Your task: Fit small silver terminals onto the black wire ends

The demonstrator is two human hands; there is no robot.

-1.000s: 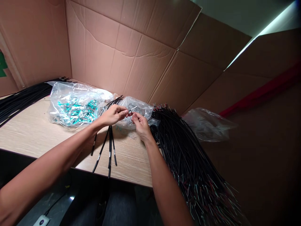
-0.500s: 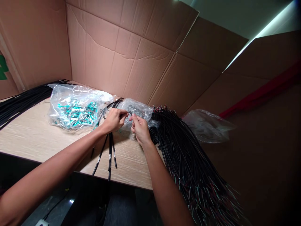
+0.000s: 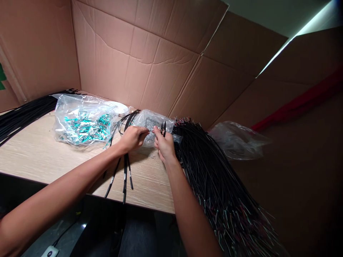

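My left hand [image 3: 132, 138] is closed in a pinch on the end of a thin black cable [image 3: 150, 130]. Just right of it, my right hand [image 3: 164, 145] is closed on small black scissors [image 3: 163, 128], their blades pointing up and apart. The right thumb and finger also meet the cable's tip; the fine detail there is too small to make out. Behind both hands lies a clear bag of small silvery parts [image 3: 152, 123]. Several black cables [image 3: 125, 175] with silvery bands run under the left wrist to the table's front edge.
A clear bag of teal and silvery pieces [image 3: 85, 128] sits on the wooden table [image 3: 40, 157]. Black cables [image 3: 26, 112] lie far left; a thick bundle with bared wire ends [image 3: 214, 171] hangs over the right side. Cardboard walls [image 3: 112, 43] stand behind.
My right hand has moved slightly right, and the scissors now stand upright in it, away from the cable tip. The left hand keeps its pinch almost in place.
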